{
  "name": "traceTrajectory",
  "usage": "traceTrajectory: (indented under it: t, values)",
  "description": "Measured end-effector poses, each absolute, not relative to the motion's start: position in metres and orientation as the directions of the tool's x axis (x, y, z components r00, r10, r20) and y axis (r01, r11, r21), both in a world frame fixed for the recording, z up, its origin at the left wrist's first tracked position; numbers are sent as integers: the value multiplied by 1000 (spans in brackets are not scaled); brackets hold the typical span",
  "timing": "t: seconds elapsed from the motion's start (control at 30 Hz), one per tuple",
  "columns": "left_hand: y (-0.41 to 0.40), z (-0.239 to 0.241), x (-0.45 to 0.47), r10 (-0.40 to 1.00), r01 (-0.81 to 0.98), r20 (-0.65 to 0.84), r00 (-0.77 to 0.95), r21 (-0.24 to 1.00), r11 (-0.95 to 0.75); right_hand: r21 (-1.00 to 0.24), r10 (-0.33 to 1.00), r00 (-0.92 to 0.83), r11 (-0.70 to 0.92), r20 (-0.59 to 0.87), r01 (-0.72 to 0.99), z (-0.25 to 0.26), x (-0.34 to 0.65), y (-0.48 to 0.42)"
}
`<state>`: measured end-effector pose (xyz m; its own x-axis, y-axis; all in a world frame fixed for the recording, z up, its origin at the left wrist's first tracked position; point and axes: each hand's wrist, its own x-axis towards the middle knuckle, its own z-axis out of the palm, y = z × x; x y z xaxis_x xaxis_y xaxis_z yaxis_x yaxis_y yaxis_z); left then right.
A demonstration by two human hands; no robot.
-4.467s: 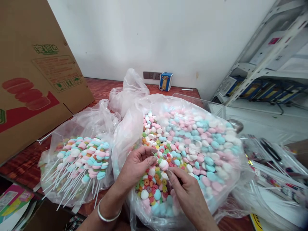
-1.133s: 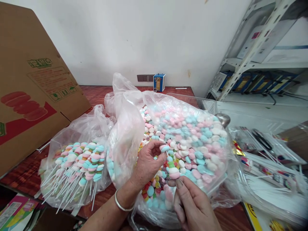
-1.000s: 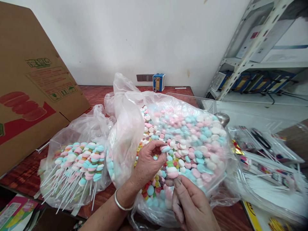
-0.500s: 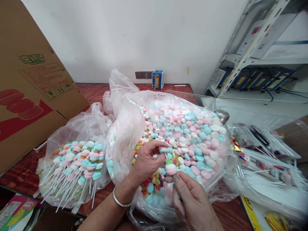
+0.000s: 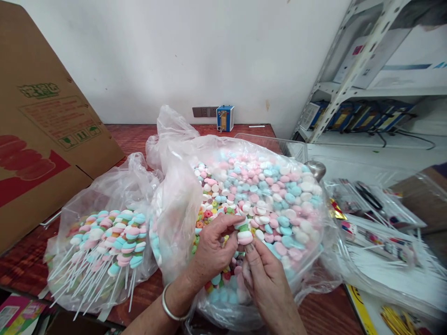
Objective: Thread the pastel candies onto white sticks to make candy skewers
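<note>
My right hand [image 5: 267,274] pinches the lower end of a marshmallow skewer [image 5: 245,237], on which a pink-and-white piece sits below a green ring. At the skewer's top, my left hand [image 5: 213,244], with a bangle on its wrist, closes thumb and fingers around a pale blue marshmallow [image 5: 240,222]. The fingers partly hide the stick. Both hands are over a large clear plastic bag [image 5: 178,186] of loose pink, white and blue marshmallows [image 5: 258,181]. Small colourful candy rings [image 5: 204,216] lie on its left side.
At left, a smaller plastic bag [image 5: 136,186] holds several filled skewers [image 5: 104,237], sticks toward me. A cardboard box [image 5: 45,125] stands behind it. To the right are a metal scoop [image 5: 316,170], white sticks [image 5: 380,265] in a clear tray, and a metal shelf [image 5: 366,51].
The left hand has brought the blue marshmallow against the skewer's top, above the green ring. Both hands are closer together, and the view has shifted slightly.
</note>
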<state>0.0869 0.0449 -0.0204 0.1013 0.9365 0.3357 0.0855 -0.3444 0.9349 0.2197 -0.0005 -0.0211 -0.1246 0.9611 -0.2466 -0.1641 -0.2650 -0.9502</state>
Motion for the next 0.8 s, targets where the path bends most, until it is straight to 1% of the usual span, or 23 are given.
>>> traceTrajectory:
  t: [0.07,0.1,0.2,0.27,0.33,0.4,0.47,0.67,0.8]
  values:
    - [42,-19,88,973,-116,212,88,973,-201,-968,971,-105,-227,-217,-103,-24,222,2]
    - [42,-16,89,986,-227,148,72,965,-128,-976,975,-101,-207,-200,-72,-24,224,3]
    - [43,-5,94,997,-496,-9,79,867,47,-988,982,-113,-150,-153,31,-21,227,2]
    - [45,3,98,989,-593,-59,139,794,130,-989,989,-112,-87,-101,120,-18,229,0]
    - [46,7,101,980,-634,-77,184,752,179,-976,994,-102,-8,-31,218,-16,230,-4]
    - [45,7,104,979,-662,-91,181,725,189,-952,996,-88,59,34,301,-17,231,-10]
    - [43,5,106,982,-673,-107,158,716,186,-934,996,-72,81,60,348,-21,232,-16]
    - [27,-5,115,980,-614,-133,145,764,195,-909,998,-56,58,38,414,-37,232,-29]
    - [18,-9,119,989,-584,-101,111,798,147,-890,993,-75,112,87,443,-38,225,-24]
